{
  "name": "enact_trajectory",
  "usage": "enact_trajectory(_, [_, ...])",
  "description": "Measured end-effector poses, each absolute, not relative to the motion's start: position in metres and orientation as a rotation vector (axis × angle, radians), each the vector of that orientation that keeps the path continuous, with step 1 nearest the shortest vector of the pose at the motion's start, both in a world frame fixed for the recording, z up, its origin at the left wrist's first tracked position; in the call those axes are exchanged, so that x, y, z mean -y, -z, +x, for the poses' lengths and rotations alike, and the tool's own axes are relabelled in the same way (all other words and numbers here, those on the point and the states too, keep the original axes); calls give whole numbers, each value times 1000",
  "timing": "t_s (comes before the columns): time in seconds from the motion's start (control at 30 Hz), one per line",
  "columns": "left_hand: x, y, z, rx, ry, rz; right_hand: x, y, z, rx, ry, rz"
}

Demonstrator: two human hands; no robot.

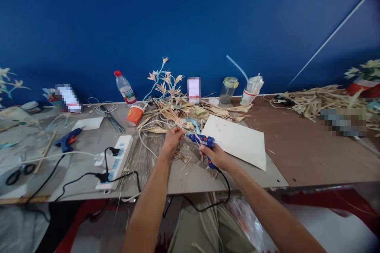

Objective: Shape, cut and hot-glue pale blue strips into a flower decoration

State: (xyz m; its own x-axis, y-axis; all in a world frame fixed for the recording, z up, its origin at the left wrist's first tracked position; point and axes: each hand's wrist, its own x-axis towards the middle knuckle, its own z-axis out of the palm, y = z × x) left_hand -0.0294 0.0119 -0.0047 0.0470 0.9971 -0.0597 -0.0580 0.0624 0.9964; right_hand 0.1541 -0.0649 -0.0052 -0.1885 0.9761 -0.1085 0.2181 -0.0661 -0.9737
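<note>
My right hand is wrapped round the grip of a blue glue gun, whose nozzle points left toward my other hand. The fingers of my left hand are pinched together near the nozzle; what they hold is too small to make out. Behind both hands lies a heap of dried husk strips, with a spray of pale husk flowers on light blue stems rising from it. A white sheet lies right of the glue gun.
Left of my hands are a power strip, a second glue gun, scissors, an orange paper cup and a bottle. Behind stand a phone, a jar and a white cup. More husks lie right.
</note>
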Motion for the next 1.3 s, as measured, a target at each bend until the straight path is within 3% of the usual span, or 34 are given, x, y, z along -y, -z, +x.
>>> enact_trajectory(1.1, [-11, 2, -29, -1154, -1182, 1092, 67, -7, 147, 1436, -1354, -1302])
enact_trajectory(1.3, [-12, 2, -28, -1175, -1188, 1064, 78, -31, 180, 1500, -1233, -1343])
